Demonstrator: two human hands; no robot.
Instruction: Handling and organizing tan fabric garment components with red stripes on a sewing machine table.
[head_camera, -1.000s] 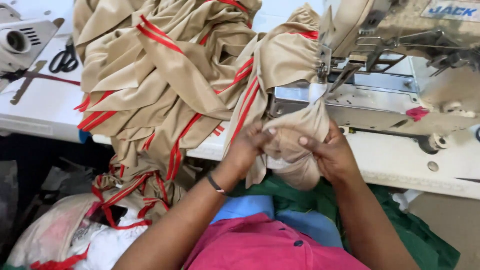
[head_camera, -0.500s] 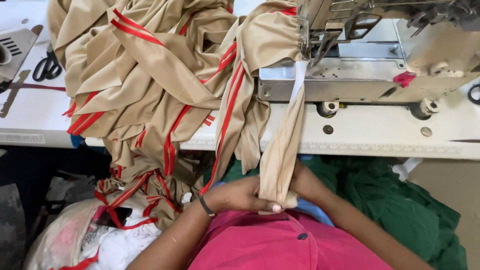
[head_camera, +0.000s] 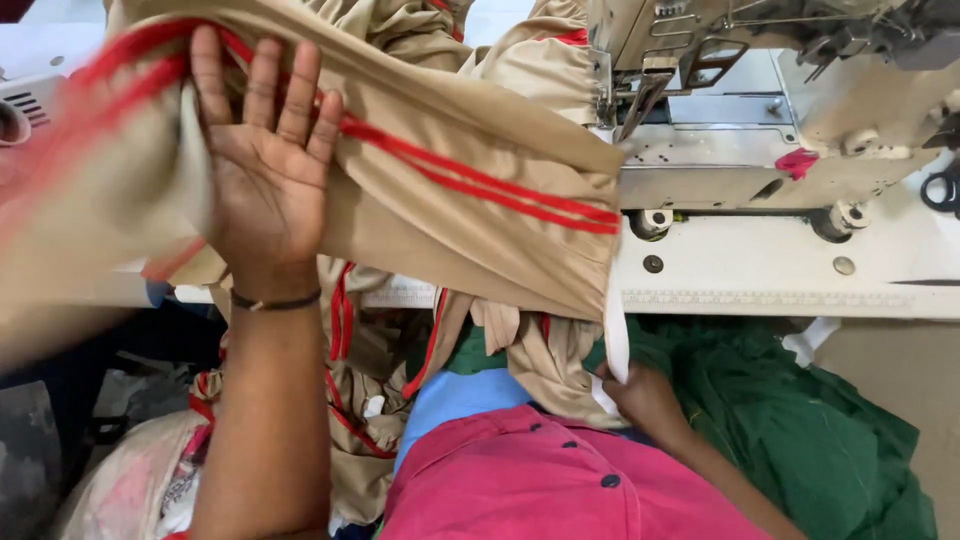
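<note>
My left hand is raised with its palm toward me and fingers spread, pressed under a stretched tan garment with red stripes. The cloth runs from that hand to the needle area of the sewing machine. My right hand sits low near my lap, closed on a narrow white strip of fabric that hangs from the garment's lower edge below the table.
The white sewing table runs across the right. More tan and red-striped cloth hangs below the table edge at left. Green fabric is heaped at lower right. A pale bag of cloth lies at lower left.
My left hand has risen from my lap to the upper left, pulling the striped garment out flat. My right hand stays low, holding the hanging strip. The view has come closer.
</note>
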